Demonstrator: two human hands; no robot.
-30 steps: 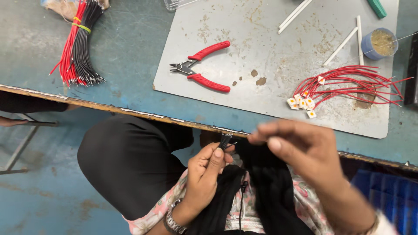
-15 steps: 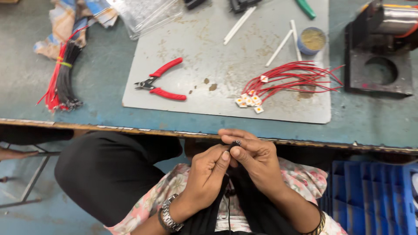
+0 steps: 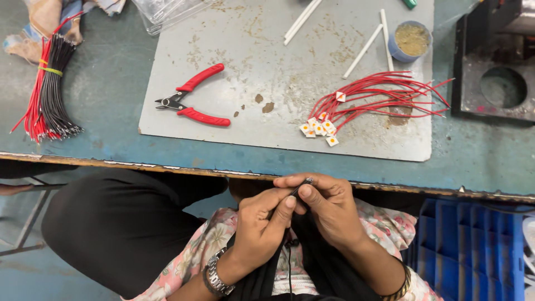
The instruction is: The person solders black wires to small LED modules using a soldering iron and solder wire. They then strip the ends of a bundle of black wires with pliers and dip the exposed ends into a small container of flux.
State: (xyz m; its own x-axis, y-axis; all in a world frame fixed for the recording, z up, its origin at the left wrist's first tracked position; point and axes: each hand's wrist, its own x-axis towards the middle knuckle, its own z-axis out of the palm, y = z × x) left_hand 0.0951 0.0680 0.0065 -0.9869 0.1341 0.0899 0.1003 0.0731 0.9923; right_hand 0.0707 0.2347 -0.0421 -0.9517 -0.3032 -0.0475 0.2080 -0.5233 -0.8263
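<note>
Both hands are held together just below the near edge of the desk (image 3: 111, 150), over the person's lap. The left hand (image 3: 262, 223) and right hand (image 3: 329, 209) each close thumb and forefinger on the end of a black wire (image 3: 301, 187), whose short dark tip projects above the fingertips; the grip of each hand is shut tight on it, the remaining fingers curled. More black wires (image 3: 290, 262) hang down between the wrists into the lap. Compared with the view a second ago, the right hand, then raised and apart from the left, has come down to meet it, and the head has lifted so that more of the desk shows. By judgement, the wire end is now being worked between the fingertips rather than picked out. On the desk, well apart from the hands, lie a grey mat (image 3: 245, 72), red-handled cutters (image 3: 195, 103), a spread of red wires with small white connectors (image 3: 356, 106), a banded bundle of red and black wires (image 3: 50, 89), white tubes (image 3: 362, 50) and a small round pot (image 3: 411, 40). A blue crate (image 3: 473, 251) stands by the right knee.
</note>
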